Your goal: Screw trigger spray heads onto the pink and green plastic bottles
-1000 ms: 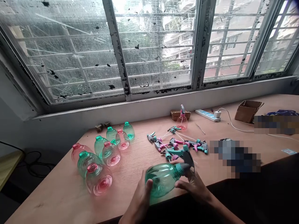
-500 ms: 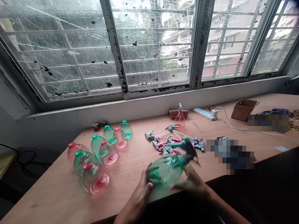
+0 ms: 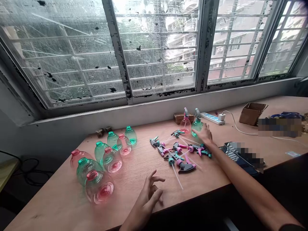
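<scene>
At the back of the table stands an upright green spray bottle point(image 3: 197, 126) with a grey trigger head, and my right hand point(image 3: 205, 134) grips its right side. A pink spray bottle point(image 3: 185, 125) stands just left of it. My left hand point(image 3: 149, 194) is over the front edge, fingers loosely apart, holding nothing. Between my hands lies a loose pile of trigger spray heads point(image 3: 177, 147) in grey, pink and green, some with thin clear tubes. To the left, several pink and green bottles without heads are grouped, the nearest a pink bottle point(image 3: 99, 187).
Against the wall are a small brown basket point(image 3: 179, 118) and a white power strip point(image 3: 213, 118) with a plugged-in cable. Farther right stand an open cardboard box point(image 3: 251, 114) and a dark, partly blurred item point(image 3: 237, 157). The window sill borders the back.
The green spray bottle went from between both hands to the back of the table beside the pink one, carried by my right hand. My left hand has let go of it.
</scene>
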Available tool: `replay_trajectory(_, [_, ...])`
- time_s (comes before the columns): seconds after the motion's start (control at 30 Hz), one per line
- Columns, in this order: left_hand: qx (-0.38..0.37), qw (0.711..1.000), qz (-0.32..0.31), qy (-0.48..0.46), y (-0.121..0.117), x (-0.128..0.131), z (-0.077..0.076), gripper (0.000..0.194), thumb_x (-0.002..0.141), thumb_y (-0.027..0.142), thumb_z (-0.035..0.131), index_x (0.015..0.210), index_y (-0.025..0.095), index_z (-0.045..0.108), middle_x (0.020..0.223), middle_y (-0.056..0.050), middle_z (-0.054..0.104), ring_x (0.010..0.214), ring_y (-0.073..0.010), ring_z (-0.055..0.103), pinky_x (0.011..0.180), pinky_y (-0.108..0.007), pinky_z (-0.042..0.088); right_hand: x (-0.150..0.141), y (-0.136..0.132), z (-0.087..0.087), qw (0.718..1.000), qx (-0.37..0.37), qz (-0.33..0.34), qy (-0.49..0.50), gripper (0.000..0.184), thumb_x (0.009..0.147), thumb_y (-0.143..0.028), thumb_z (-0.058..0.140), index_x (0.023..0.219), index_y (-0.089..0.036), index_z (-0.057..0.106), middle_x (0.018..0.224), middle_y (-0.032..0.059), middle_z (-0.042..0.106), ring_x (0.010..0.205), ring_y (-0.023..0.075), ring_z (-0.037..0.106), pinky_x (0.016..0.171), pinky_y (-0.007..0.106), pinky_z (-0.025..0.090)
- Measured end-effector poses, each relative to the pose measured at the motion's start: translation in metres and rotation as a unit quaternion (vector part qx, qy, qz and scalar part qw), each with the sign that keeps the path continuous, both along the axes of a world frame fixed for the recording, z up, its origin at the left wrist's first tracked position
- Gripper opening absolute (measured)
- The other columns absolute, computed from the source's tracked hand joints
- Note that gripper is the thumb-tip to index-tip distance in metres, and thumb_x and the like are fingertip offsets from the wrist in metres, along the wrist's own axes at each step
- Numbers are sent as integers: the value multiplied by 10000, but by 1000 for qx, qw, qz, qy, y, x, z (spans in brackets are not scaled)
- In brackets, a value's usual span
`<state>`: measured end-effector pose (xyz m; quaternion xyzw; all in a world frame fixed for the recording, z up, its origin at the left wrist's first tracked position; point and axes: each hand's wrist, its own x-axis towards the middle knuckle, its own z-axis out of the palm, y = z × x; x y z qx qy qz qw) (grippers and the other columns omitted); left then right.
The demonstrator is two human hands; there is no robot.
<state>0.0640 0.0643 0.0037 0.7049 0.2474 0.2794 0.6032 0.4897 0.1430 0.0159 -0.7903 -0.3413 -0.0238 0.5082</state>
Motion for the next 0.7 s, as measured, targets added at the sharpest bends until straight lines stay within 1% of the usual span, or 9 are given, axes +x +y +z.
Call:
replay_trajectory(0.1, [1, 1000, -3, 2, 0, 0, 1, 530, 1010, 442, 472, 1480, 365, 238, 1317, -83, 504, 780, -147, 596, 837, -386, 475, 3, 19, -6, 999, -36, -16, 9, 448, 961, -360, 635, 1363, -203, 515, 1409, 116, 535, 1190, 316, 586, 983, 549, 496])
replay_trajectory(0.27, [9, 1000, -4, 13, -2, -1, 3, 525, 1018, 397, 474, 1484, 353, 237, 1315, -77, 518, 816, -153, 614, 885, -389, 445, 9, 32, -4, 998, -61, -4, 33, 448, 970, -342, 631, 1383, -215, 514, 1464, 109, 501, 1252, 323, 554, 1030, 573, 467])
replay_trajectory(0.33, [8, 1000, -5, 16, -3, 0, 4, 533, 1016, 393, 477, 1487, 348, 232, 1313, -80, 519, 818, -156, 617, 870, -382, 451, 7, 32, -1, 997, -60, 2, 47, 649, 945, -438, 644, 1492, -210, 378, 1575, 160, 350, 1358, 383, 450, 1092, 626, 382])
replay_trajectory(0.43, [14, 1000, -7, 22, -5, 0, 5, 521, 1017, 387, 475, 1484, 344, 249, 1296, -77, 535, 824, -158, 624, 861, -374, 461, -11, 24, 8, 998, -38, 10, 40, 1213, 787, -615, 737, 1578, -85, -14, 1632, 331, -6, 1489, 511, 97, 1155, 683, 204])
replay_trajectory(0.47, [18, 1000, -7, 24, -5, 0, 5, 514, 1019, 383, 474, 1482, 345, 257, 1289, -74, 543, 827, -157, 627, 864, -372, 464, -22, 18, 12, 999, -24, 18, 25, 1285, 776, -631, 732, 1563, -53, -102, 1625, 344, -86, 1502, 494, -23, 1178, 664, 146])
replay_trajectory(0.5, [22, 999, -8, 25, -5, -1, 6, 507, 1019, 377, 476, 1479, 345, 266, 1281, -71, 552, 829, -156, 631, 872, -372, 468, -35, 10, 16, 999, -10, 32, 6, 1260, 805, -613, 707, 1556, -51, -135, 1631, 325, -117, 1510, 450, -103, 1202, 627, 105])
replay_trajectory(0.57, [32, 999, -8, 29, -6, -1, 7, 494, 1018, 361, 484, 1471, 341, 288, 1263, -66, 574, 826, -151, 639, 882, -370, 483, -67, -13, 20, 996, 14, 77, -34, 1128, 869, -546, 659, 1567, -93, -102, 1654, 259, -109, 1531, 366, -94, 1237, 538, 98])
replay_trajectory(0.63, [48, 998, -7, 42, -7, -1, 10, 481, 1018, 327, 491, 1465, 340, 312, 1249, -63, 599, 817, -145, 652, 861, -354, 510, -101, -44, 18, 987, 25, 141, -70, 1023, 876, -512, 666, 1586, -216, -9, 1684, 147, -16, 1545, 315, 23, 1244, 477, 182])
replay_trajectory(0.7, [93, 994, 0, 59, -8, 0, 12, 473, 1017, 277, 499, 1461, 341, 345, 1222, -57, 635, 806, -139, 672, 811, -320, 545, -128, -75, 8, 965, 49, 236, -107, 934, 909, -482, 639, 1584, -290, 23, 1682, 104, 67, 1527, 321, 168, 1216, 506, 279])
